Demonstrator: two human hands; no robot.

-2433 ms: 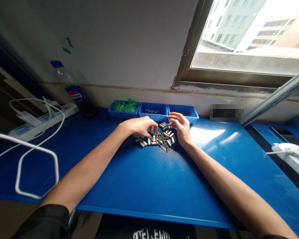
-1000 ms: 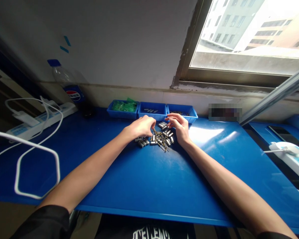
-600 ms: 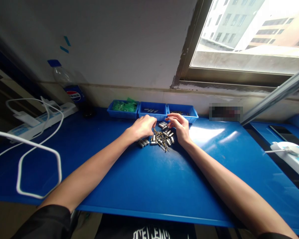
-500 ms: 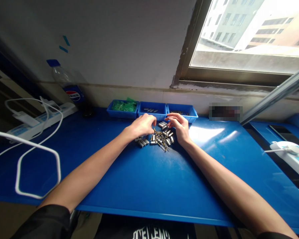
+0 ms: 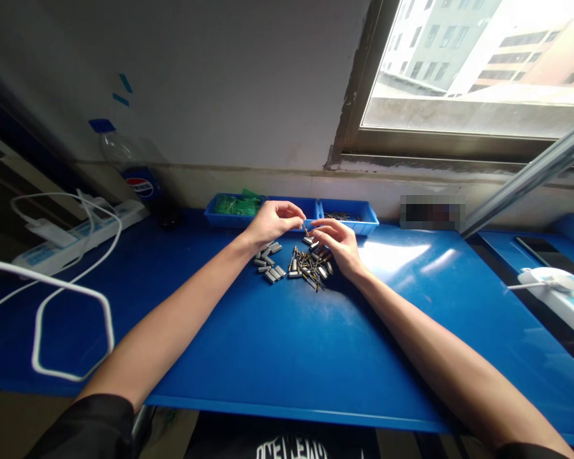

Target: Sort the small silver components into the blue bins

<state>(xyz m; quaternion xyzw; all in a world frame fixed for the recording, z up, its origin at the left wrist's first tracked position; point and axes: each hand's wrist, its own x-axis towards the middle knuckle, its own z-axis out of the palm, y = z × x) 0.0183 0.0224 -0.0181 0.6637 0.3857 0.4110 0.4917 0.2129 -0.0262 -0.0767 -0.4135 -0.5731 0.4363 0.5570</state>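
My left hand (image 5: 275,224) is closed in a pinch, fingertips around one end of a thin brass-coloured pin (image 5: 306,229). Close beside it, my right hand (image 5: 338,243) has its fingers curled together near the pin's lower end; what lies between them is too small to make out. Below the hands is a pile of brass-and-dark pins (image 5: 309,262) mixed with several silver metal blocks (image 5: 322,273). Left of that pile, a separate group of silver blocks (image 5: 273,274) rests on the blue table (image 5: 277,350).
Three joined blue bins stand by the wall: one with green plastic (image 5: 236,204), a middle bin (image 5: 310,207) partly behind my left hand, and a right bin (image 5: 370,217) with thin dark pieces. Left are a cola bottle (image 5: 141,185), power strip (image 5: 52,252) and white cable (image 5: 108,306).
My left hand has risen slightly from above the pile, and a pin now shows at its fingertips. My right hand has shifted left toward it. The left block group is more exposed.
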